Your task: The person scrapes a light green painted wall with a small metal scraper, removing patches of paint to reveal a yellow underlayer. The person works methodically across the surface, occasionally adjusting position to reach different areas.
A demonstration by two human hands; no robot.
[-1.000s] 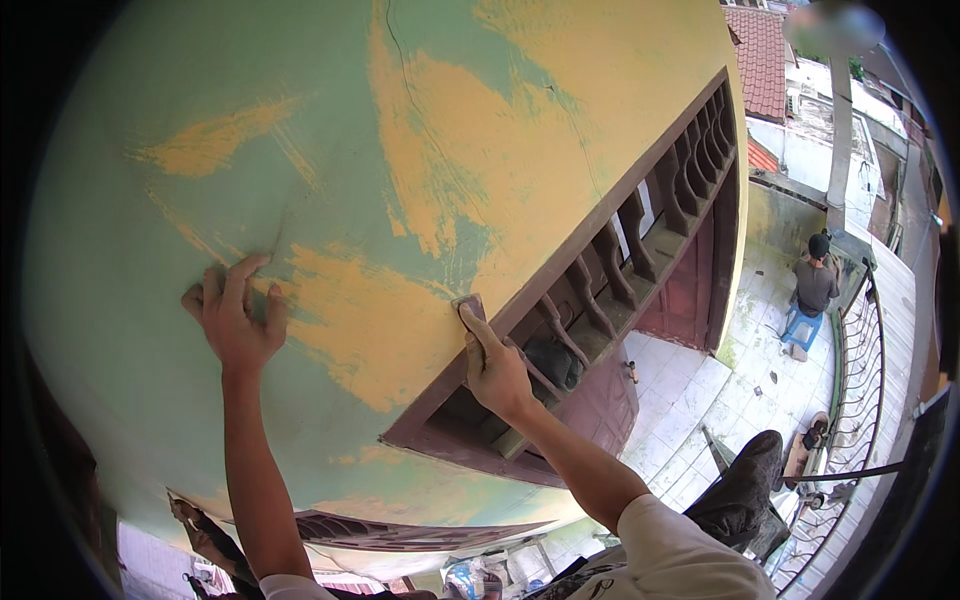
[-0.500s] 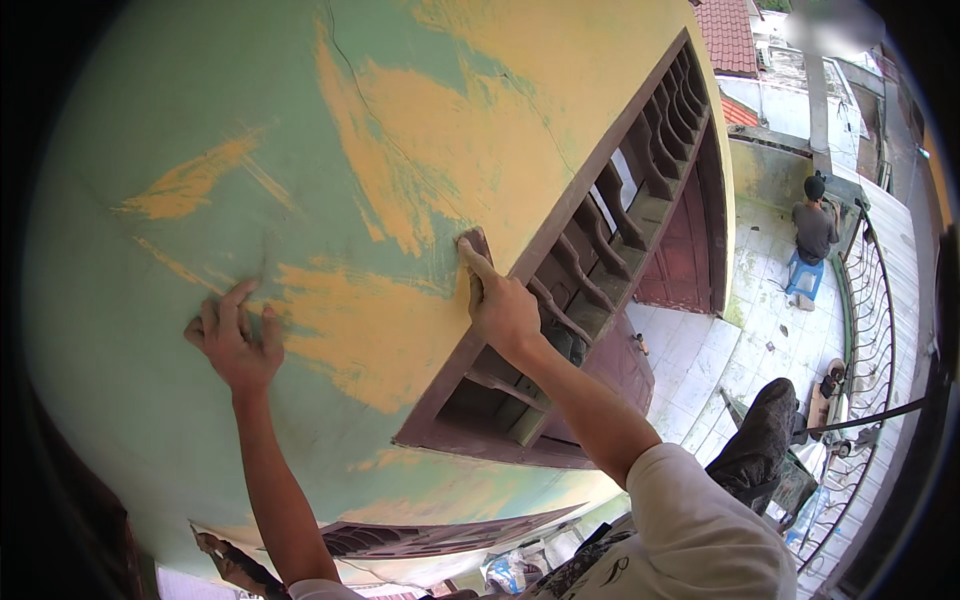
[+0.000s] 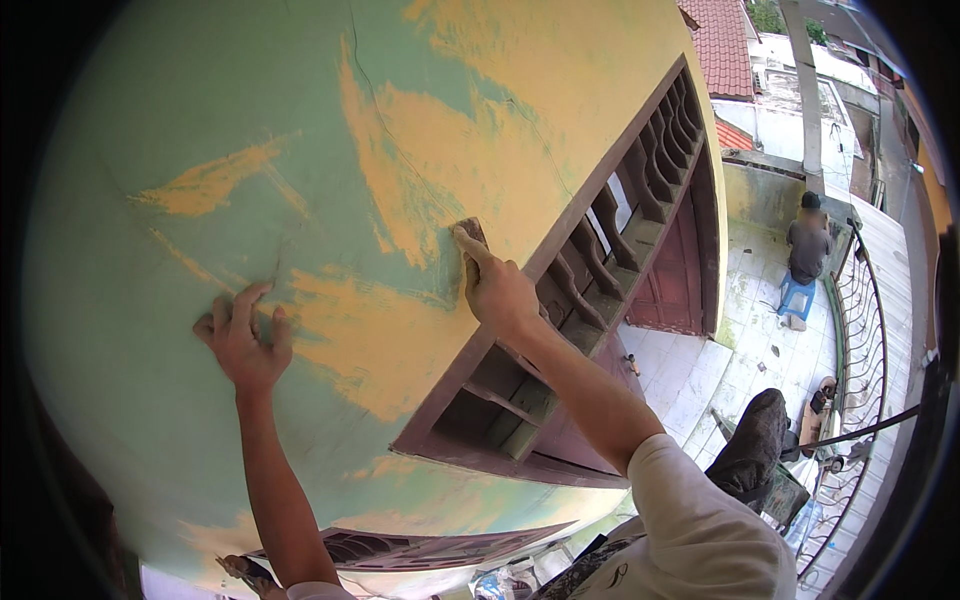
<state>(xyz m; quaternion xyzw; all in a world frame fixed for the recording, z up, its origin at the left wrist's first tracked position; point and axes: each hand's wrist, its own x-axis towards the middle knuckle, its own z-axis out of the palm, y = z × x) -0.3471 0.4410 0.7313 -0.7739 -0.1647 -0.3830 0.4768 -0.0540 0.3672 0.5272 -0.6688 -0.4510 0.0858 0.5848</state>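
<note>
A green-painted wall [image 3: 200,110] shows large yellow patches where the top coat is rubbed off. My left hand [image 3: 243,338] lies flat against this wall with fingers spread, holding nothing. My right hand [image 3: 497,288] presses a small brown sanding pad [image 3: 472,235] onto the wall, at the edge of a yellow patch and just left of a dark red-brown wooden vent frame [image 3: 590,290] with turned balusters.
Far below on the right lies a tiled balcony [image 3: 740,350] with a dark red door [image 3: 680,270] and a curly metal railing [image 3: 860,330]. A person [image 3: 808,240] sits there on a blue stool [image 3: 795,295]. My knee [image 3: 755,440] shows at lower right.
My right hand has slid the sanding pad up and to the left along the wall. My left hand has stayed planted on the wall while the view shifted.
</note>
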